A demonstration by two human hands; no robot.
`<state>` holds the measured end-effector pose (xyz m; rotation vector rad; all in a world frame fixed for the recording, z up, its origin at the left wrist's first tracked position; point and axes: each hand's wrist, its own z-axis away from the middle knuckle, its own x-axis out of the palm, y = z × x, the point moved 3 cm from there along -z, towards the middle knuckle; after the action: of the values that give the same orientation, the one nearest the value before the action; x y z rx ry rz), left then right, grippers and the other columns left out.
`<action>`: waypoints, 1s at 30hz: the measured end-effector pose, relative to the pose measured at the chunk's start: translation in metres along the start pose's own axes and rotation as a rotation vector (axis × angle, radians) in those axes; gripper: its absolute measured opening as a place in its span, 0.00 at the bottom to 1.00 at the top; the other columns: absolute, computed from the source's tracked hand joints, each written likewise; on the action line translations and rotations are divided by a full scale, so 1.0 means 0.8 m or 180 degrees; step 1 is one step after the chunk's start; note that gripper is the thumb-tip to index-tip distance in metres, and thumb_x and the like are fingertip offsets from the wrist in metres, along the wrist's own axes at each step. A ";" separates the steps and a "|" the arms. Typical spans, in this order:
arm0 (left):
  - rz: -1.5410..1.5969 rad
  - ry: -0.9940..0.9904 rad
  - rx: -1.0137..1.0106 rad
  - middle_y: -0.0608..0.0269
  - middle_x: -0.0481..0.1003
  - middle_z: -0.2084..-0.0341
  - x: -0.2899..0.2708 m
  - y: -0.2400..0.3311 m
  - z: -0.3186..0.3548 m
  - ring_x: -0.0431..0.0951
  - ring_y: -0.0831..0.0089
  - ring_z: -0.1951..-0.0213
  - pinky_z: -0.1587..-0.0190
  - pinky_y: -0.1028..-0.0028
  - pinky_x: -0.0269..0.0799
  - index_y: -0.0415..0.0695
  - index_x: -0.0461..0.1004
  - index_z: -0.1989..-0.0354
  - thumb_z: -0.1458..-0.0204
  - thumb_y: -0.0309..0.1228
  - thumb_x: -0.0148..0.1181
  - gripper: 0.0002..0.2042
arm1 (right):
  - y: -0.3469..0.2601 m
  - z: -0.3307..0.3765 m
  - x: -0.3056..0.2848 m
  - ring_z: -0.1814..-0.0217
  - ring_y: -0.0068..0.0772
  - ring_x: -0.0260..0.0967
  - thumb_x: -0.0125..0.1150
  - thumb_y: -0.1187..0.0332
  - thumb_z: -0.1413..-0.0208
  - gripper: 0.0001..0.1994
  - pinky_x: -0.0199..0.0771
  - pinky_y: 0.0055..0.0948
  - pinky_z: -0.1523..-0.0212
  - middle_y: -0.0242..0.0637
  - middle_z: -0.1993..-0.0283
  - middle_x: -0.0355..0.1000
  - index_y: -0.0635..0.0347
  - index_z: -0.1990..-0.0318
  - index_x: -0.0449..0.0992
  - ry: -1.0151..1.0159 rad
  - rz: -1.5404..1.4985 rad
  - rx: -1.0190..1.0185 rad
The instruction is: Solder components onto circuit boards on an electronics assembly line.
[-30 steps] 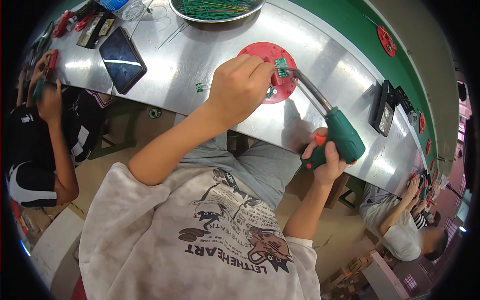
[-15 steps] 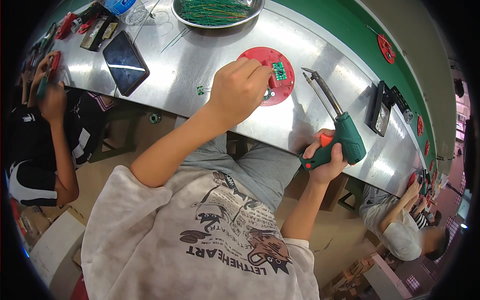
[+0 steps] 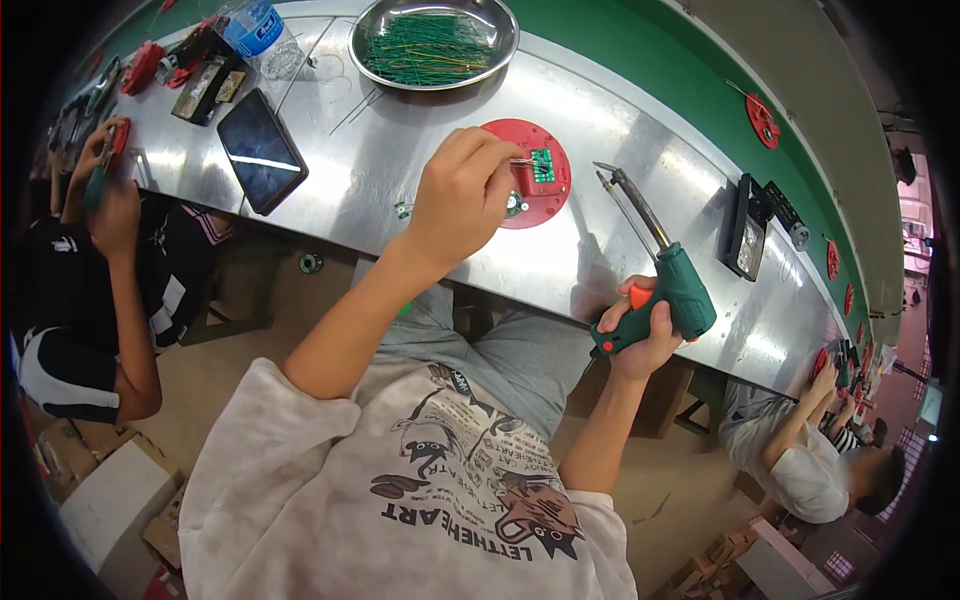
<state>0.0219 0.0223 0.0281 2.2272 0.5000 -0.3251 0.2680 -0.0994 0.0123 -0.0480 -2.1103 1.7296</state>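
A: What was the layout on the steel bench (image 3: 330, 170)?

B: A red round fixture (image 3: 535, 205) lay flat on it, straight ahead of the person, with a small green circuit board (image 3: 541, 165) seated near the middle of the disc. Behind it stood a metal bowl (image 3: 375, 20) full of green wire pieces (image 3: 430, 45), and a dark phone (image 3: 262, 150) lay off to the left.

A: Which hand was nearer the board?

B: The left hand (image 3: 462, 195), by far. It rested over the disc's left edge, and the board sat just to the right of its fingertips (image 3: 500, 155). Those were pinched narrow on something thin; I judged it a short wire, too small to be sure, pointing toward the board.

A: And the right hand?

B: The right hand (image 3: 640, 335) was wrapped tight round the grip of a green soldering gun (image 3: 672, 290), held off the bench's near edge, well apart from the disc. The gun's long axis ran from the hand up and to the left, and its metal tip (image 3: 605, 172) ended just beside the disc's right rim, so the board lay to the left of the tip.
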 end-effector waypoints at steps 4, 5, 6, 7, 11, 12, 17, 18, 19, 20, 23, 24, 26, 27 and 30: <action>0.0005 0.0179 0.0193 0.57 0.76 0.71 -0.014 0.018 -0.008 0.75 0.57 0.66 0.63 0.62 0.74 0.38 0.80 0.62 0.52 0.16 0.57 0.10 | -0.001 0.002 0.003 0.84 0.33 0.69 0.53 0.59 0.35 0.23 0.71 0.29 0.87 0.55 0.62 0.73 0.75 0.45 0.66 -0.0041 0.0075 0.0047; -0.0083 0.0079 0.0321 0.57 0.76 0.72 -0.018 0.024 -0.012 0.75 0.57 0.66 0.63 0.62 0.74 0.39 0.80 0.61 0.52 0.16 0.58 0.11 | -0.001 0.002 0.004 0.84 0.33 0.70 0.53 0.59 0.35 0.23 0.72 0.29 0.86 0.55 0.61 0.73 0.76 0.45 0.65 -0.0050 0.0034 0.0061; -0.0171 -0.0021 0.0449 0.58 0.76 0.72 -0.020 0.029 -0.013 0.75 0.57 0.66 0.63 0.63 0.74 0.39 0.80 0.60 0.52 0.16 0.59 0.11 | -0.002 0.002 0.003 0.84 0.33 0.70 0.53 0.59 0.35 0.23 0.72 0.29 0.86 0.55 0.61 0.73 0.76 0.45 0.65 -0.0045 0.0037 0.0060; -0.0176 -0.0016 0.0451 0.58 0.76 0.72 -0.019 0.030 -0.013 0.75 0.57 0.66 0.63 0.63 0.74 0.39 0.80 0.60 0.52 0.16 0.59 0.11 | -0.002 0.003 0.005 0.83 0.33 0.70 0.53 0.59 0.35 0.24 0.73 0.29 0.85 0.55 0.61 0.73 0.75 0.44 0.65 -0.0116 0.0100 0.0018; -0.0086 -0.0105 0.0311 0.57 0.77 0.71 -0.012 0.023 -0.013 0.75 0.58 0.69 0.65 0.63 0.73 0.39 0.79 0.63 0.52 0.18 0.64 0.08 | 0.001 0.012 0.009 0.80 0.33 0.72 0.57 0.60 0.37 0.25 0.74 0.29 0.81 0.54 0.59 0.74 0.76 0.42 0.65 -0.0261 0.0315 -0.0241; -0.0162 -0.0161 0.0453 0.56 0.78 0.70 -0.010 0.021 -0.012 0.75 0.58 0.71 0.67 0.63 0.72 0.38 0.79 0.66 0.52 0.18 0.66 0.06 | 0.000 0.015 0.010 0.80 0.33 0.72 0.57 0.60 0.37 0.25 0.74 0.29 0.81 0.54 0.59 0.74 0.76 0.42 0.65 -0.0256 0.0316 -0.0237; -0.0438 -0.0141 0.0409 0.59 0.78 0.72 0.000 0.008 0.000 0.77 0.60 0.70 0.68 0.63 0.74 0.40 0.80 0.69 0.55 0.22 0.66 0.04 | -0.005 0.021 0.015 0.78 0.33 0.72 0.58 0.66 0.39 0.24 0.72 0.28 0.78 0.51 0.55 0.75 0.73 0.40 0.69 -0.0534 0.0656 -0.0103; -0.0613 -0.0111 0.0412 0.61 0.77 0.74 0.002 0.006 0.001 0.77 0.61 0.70 0.68 0.64 0.75 0.41 0.80 0.71 0.55 0.24 0.66 0.03 | -0.006 0.020 0.016 0.78 0.33 0.72 0.58 0.68 0.39 0.23 0.72 0.28 0.78 0.50 0.55 0.75 0.72 0.39 0.69 -0.0686 0.0756 -0.0090; -0.0604 -0.0118 0.0403 0.61 0.77 0.74 0.004 0.005 0.002 0.77 0.61 0.70 0.68 0.64 0.75 0.41 0.80 0.71 0.55 0.24 0.66 0.03 | -0.003 0.018 0.017 0.78 0.32 0.72 0.57 0.70 0.39 0.22 0.72 0.28 0.78 0.49 0.55 0.75 0.72 0.40 0.69 -0.0703 0.0692 -0.0049; -0.0639 -0.0114 0.0432 0.62 0.77 0.75 0.005 0.004 0.002 0.77 0.62 0.71 0.68 0.64 0.75 0.42 0.80 0.72 0.55 0.24 0.66 0.02 | -0.004 0.018 0.017 0.78 0.32 0.72 0.57 0.70 0.39 0.22 0.72 0.28 0.78 0.49 0.55 0.75 0.72 0.40 0.69 -0.0699 0.0700 -0.0038; -0.0687 -0.0100 0.0474 0.63 0.77 0.76 0.006 0.005 0.003 0.76 0.63 0.72 0.69 0.65 0.74 0.42 0.80 0.73 0.56 0.24 0.65 0.02 | -0.006 0.015 0.019 0.77 0.32 0.71 0.57 0.70 0.39 0.21 0.72 0.27 0.78 0.49 0.55 0.75 0.73 0.40 0.69 -0.0728 0.0703 0.0081; -0.0703 -0.0089 0.0498 0.63 0.77 0.76 0.006 0.005 0.004 0.76 0.63 0.72 0.69 0.66 0.74 0.43 0.80 0.73 0.56 0.24 0.65 0.02 | -0.006 0.014 0.020 0.77 0.32 0.72 0.57 0.70 0.39 0.21 0.72 0.27 0.79 0.49 0.55 0.75 0.73 0.41 0.69 -0.0748 0.0665 0.0086; -0.0735 -0.0102 0.0513 0.63 0.77 0.77 0.007 0.004 0.005 0.76 0.64 0.72 0.70 0.66 0.74 0.43 0.80 0.73 0.56 0.24 0.65 0.02 | -0.006 0.012 0.021 0.77 0.32 0.72 0.57 0.71 0.39 0.21 0.72 0.27 0.79 0.49 0.56 0.75 0.73 0.41 0.69 -0.0770 0.0630 0.0103; -0.0767 -0.0113 0.0541 0.63 0.76 0.77 0.007 0.004 0.006 0.76 0.64 0.72 0.70 0.66 0.74 0.43 0.79 0.74 0.56 0.25 0.65 0.02 | -0.007 0.012 0.022 0.77 0.32 0.72 0.57 0.71 0.39 0.20 0.72 0.27 0.79 0.49 0.56 0.75 0.73 0.41 0.70 -0.0771 0.0651 0.0118; -0.0731 -0.0070 0.0560 0.63 0.76 0.77 0.007 0.003 0.006 0.75 0.64 0.73 0.70 0.66 0.73 0.43 0.79 0.75 0.56 0.25 0.65 0.02 | -0.007 0.011 0.026 0.77 0.32 0.72 0.57 0.71 0.39 0.20 0.72 0.26 0.79 0.49 0.57 0.75 0.73 0.42 0.70 -0.0751 0.0654 0.0151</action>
<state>0.0275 0.0186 0.0250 2.3358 0.7425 -0.5303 0.2476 -0.1031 0.0225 -0.0509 -2.2991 1.9895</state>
